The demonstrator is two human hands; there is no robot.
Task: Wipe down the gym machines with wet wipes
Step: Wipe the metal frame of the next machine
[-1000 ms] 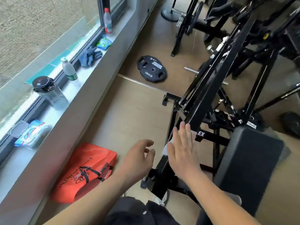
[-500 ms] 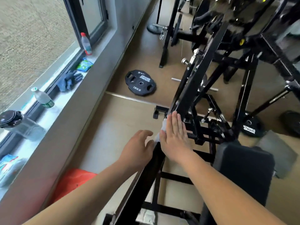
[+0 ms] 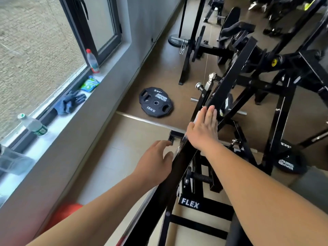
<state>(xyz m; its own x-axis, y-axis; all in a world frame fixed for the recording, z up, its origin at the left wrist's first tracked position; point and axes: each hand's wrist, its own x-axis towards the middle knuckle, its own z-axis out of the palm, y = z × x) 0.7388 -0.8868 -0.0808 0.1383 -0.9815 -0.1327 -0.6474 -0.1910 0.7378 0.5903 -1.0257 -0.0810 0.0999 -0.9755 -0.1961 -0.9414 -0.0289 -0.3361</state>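
A long black slanted bar [image 3: 229, 82] of a gym machine runs from lower left to upper right. My right hand [image 3: 202, 130] lies flat on it with straight fingers, pressing a white wet wipe [image 3: 197, 116] whose edge shows beside the fingers. My left hand [image 3: 154, 164] hovers beside the bar's left side, fingers loosely curled, holding nothing. A green wet-wipe pack [image 3: 89, 84] lies on the window sill [image 3: 58, 125].
A black 15 kg weight plate [image 3: 156, 102] lies on the floor left of the machine. Two water bottles [image 3: 92, 61], dark gloves [image 3: 70, 102] and a clear container [image 3: 12, 160] sit on the sill. An orange bag [image 3: 67, 212] is at lower left. More black machines crowd the right.
My right hand has slid the wipe up along the slanted bar, away from me. My left hand followed beside the bar. The view has shifted forward.
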